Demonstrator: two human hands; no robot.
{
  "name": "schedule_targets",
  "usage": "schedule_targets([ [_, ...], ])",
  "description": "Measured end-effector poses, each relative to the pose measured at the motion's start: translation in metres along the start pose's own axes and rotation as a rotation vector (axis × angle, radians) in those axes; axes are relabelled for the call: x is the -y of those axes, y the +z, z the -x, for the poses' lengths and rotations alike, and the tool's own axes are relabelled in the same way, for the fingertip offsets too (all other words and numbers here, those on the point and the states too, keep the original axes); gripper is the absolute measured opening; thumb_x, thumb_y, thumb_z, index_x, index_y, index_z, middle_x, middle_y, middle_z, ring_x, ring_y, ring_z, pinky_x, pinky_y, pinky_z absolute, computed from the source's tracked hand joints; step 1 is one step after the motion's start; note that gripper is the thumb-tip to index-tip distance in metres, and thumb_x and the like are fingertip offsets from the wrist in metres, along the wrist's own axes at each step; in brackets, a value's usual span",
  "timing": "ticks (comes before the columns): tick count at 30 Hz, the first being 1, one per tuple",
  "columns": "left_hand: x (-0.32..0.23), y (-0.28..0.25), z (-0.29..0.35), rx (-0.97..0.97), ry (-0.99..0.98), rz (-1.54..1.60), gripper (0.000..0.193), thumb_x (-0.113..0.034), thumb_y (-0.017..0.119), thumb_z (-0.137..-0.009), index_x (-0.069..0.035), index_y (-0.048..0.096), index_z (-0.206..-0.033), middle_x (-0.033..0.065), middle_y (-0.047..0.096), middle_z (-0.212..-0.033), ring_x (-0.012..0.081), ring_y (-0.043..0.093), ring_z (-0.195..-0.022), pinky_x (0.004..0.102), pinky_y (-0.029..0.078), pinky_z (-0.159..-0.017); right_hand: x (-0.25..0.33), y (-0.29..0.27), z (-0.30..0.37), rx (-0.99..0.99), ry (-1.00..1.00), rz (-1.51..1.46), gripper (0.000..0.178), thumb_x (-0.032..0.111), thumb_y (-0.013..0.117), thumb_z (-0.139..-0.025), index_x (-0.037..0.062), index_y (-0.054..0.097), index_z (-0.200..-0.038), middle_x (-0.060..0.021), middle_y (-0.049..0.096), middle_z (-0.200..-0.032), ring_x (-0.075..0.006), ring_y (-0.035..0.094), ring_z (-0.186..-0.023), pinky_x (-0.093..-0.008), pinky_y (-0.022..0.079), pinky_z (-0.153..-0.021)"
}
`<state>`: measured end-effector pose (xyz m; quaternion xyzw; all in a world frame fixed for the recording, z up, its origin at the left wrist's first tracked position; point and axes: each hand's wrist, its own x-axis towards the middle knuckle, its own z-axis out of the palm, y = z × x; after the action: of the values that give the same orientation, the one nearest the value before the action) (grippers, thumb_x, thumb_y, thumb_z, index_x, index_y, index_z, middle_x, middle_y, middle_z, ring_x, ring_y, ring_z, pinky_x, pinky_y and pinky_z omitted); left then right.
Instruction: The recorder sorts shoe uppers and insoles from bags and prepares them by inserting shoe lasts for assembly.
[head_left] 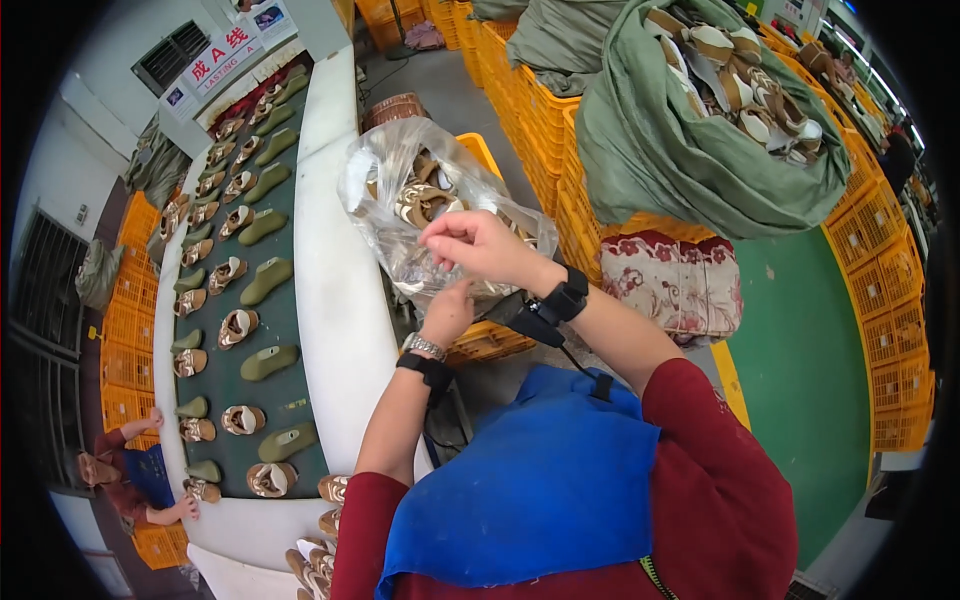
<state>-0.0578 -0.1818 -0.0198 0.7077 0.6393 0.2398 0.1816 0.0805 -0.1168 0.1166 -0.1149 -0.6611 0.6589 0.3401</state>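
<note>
A clear plastic bag (362, 150) stands in front of me, its mouth spread around several brown-and-white shoe uppers (428, 204). My left hand (447, 316) is closed at the near side of the bag, apparently gripping its plastic; its fingertips are partly hidden. Just above and to its right, my right hand (484, 246) hovers over the bag with fingers curled and thumb drawn in. Whatever sits between those fingers, if anything, is too small to make out. The bag rests in a yellow-orange crate (490, 342).
Left of me runs a green conveyor belt (290, 400) carrying shoe uppers and green shoe lasts (268, 280), bordered by a white ledge (345, 290). A co-worker (135, 470) stands across it. At right are stacked orange crates (540, 120), a green sack (640, 160) of uppers, and a floral bundle (672, 285).
</note>
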Motion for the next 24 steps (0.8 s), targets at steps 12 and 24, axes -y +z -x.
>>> schedule_targets([
  [12,-0.013,0.006,-0.022,-0.029,0.144,-0.323,0.057,-0.004,0.058,-0.072,-0.001,0.044,-0.127,0.0232,0.043,-0.129,0.043,0.039,-0.119,0.0462,0.034,-0.1,-0.15,-0.093,0.082,0.072,0.456,1.342,0.011,0.016,0.061,-0.066,0.0091,0.067,-0.072,-0.0127,0.065,-0.071,-0.0279,0.064,-0.078,-0.0472,0.039,-0.079],
  [24,-0.102,-0.16,-0.008,-0.126,-0.149,0.038,0.027,-0.005,0.067,-0.07,-0.001,0.045,-0.057,0.0045,0.041,-0.049,0.0127,0.037,-0.048,0.0298,0.029,-0.045,0.067,-0.164,0.076,-0.329,-0.519,0.998,0.014,0.01,0.057,-0.072,0.0092,0.063,-0.085,-0.0113,0.062,-0.08,-0.0309,0.058,-0.077,-0.0429,0.046,-0.068],
])
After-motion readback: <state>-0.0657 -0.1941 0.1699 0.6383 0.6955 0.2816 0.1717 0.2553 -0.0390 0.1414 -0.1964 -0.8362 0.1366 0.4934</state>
